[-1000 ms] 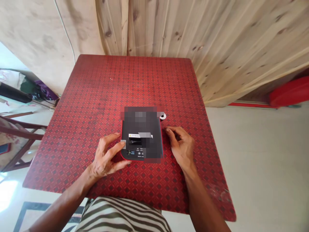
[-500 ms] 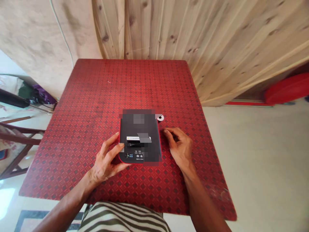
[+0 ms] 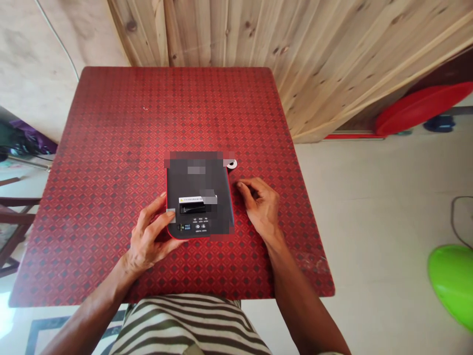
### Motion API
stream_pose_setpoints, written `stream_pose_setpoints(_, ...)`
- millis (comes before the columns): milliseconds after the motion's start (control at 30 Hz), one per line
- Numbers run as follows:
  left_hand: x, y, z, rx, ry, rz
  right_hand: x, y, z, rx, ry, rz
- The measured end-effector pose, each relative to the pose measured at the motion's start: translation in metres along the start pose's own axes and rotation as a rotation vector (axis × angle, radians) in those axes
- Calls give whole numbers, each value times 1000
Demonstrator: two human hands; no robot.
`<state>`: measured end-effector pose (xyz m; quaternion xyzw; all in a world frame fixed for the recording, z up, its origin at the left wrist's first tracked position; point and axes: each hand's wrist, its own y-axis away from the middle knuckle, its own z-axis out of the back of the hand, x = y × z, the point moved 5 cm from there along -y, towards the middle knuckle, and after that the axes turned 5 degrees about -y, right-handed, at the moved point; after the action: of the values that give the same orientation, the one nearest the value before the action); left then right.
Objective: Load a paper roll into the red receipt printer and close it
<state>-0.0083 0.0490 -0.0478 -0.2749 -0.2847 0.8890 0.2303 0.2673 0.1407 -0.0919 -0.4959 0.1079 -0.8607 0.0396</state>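
Observation:
A flat black box with red edges lies on the table in front of me. It bears a white label strip with a yellow warning triangle, a picture of a dark object and small icons; parts are pixelated. My left hand grips its near left corner, with the index fingertip on a small pale patch and the thumb along the near edge. To the right of the box, my right hand rests with thumb and fingers pinched; whatever may be between them is hidden. A white ring-shaped thing with a dark centre shows at the far right corner.
The table has a red patterned top and stands near a wooden plank wall. Wooden chair parts are at the left. On the right are a red round object and a bright green one by the floor.
The view has shifted, so the table and hands sit further left and higher, and the green object has appeared at right. Both hands keep nearly the same place about the box.

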Motion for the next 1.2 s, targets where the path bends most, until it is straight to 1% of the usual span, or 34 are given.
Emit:
stream_pose_setpoints(333, 2, 3, 0, 9, 9, 16, -1, 0, 0, 10, 13, -21)
stream_pose_setpoints(867, 4, 5, -1, 43, 20, 27, 1, 1, 1, 14, 13, -12)
stream_pose_setpoints(1000, 5, 7, -1, 34, 56, 36, 1, 1, 1, 16, 17, -16)
stream_pose_setpoints(1200, 4, 7, -1, 12, 63, 12, 2, 1, 1, 15, 7, -8)
